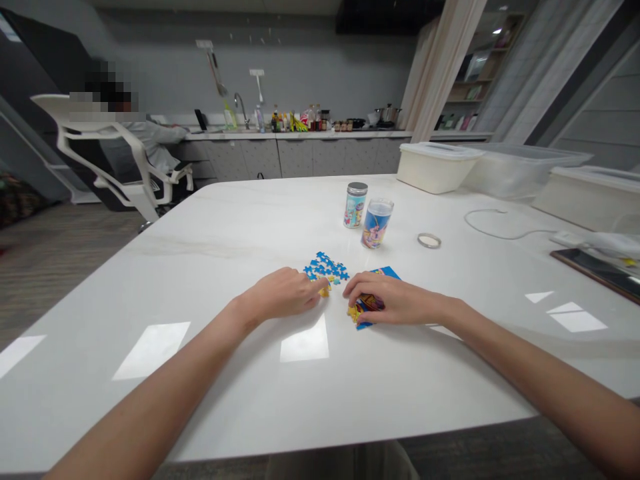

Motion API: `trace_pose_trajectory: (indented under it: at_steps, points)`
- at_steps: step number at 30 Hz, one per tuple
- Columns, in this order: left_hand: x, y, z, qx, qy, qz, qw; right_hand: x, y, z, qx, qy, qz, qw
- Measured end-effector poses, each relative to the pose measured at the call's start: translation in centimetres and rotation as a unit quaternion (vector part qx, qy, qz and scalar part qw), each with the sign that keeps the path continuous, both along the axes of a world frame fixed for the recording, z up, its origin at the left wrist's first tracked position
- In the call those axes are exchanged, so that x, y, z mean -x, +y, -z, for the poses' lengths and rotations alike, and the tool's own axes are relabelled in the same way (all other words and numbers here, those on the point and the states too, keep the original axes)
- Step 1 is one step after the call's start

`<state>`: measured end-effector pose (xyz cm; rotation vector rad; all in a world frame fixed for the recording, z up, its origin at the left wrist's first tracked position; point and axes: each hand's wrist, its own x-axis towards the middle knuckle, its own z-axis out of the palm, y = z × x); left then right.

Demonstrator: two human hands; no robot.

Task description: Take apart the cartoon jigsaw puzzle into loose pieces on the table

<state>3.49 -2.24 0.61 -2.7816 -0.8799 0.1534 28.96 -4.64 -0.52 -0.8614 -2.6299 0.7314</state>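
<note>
Blue puzzle pieces (325, 268) are lying on the bench (240, 227), left hand (293, 291) sitting by yellow bits (325, 292) nearer; right hand (387, 298) is cupping over a picture card (391, 272), right. Can't tell if either grip's holding anything.

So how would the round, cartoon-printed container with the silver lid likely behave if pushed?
The round container would probably tip if pushed near its silver lid, being taller than wide. Once down, it would likely roll, given its cylindrical sides. It may also slide, since the glossy white tabletop looks smooth.
</note>
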Motion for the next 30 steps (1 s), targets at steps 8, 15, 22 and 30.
trace_pose_trajectory:
  at_steps: [8,15,22,30]
  points:
    - [-2.1,-0.9,0.6,0.126,-0.19,-0.034,0.973,0.0,0.2,0.3,-0.033,0.008,-0.004,0.999]
    - [-2.5,-1.3,0.5,0.203,-0.249,-0.03,0.946,0.3,0.3,0.2,-0.025,0.038,-0.006,0.999]
    - [-3.2,-2.1,0.4,0.259,-0.268,-0.032,0.927,0.5,0.1,0.1,-0.001,0.025,0.031,0.999]
    - [-3.7,-2.3,1.1,0.272,-0.286,-0.045,0.918,0.6,-0.3,-0.5,0.079,0.004,0.042,0.996]
